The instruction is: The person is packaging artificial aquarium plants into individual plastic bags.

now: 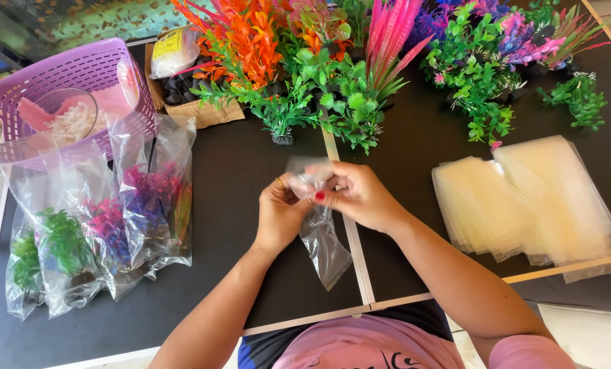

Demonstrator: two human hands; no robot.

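Both my hands meet over the middle of the black table (223, 171). My left hand (278, 212) and my right hand (360, 195) pinch the top of one clear plastic bag (322, 242), which hangs down toward me and looks empty. Just beyond my hands stands a cluster of artificial aquarium plants (319, 89) in green, orange and pink. A stack of flat clear bags (531, 201) lies to the right of my right hand.
Several filled bags with plastic plants (100, 225) lie at the left. A purple basket (66, 89) holding white pieces sits at the back left, beside a cardboard box (189, 89) of dark bases. More purple and green plants (497, 55) stand at the back right.
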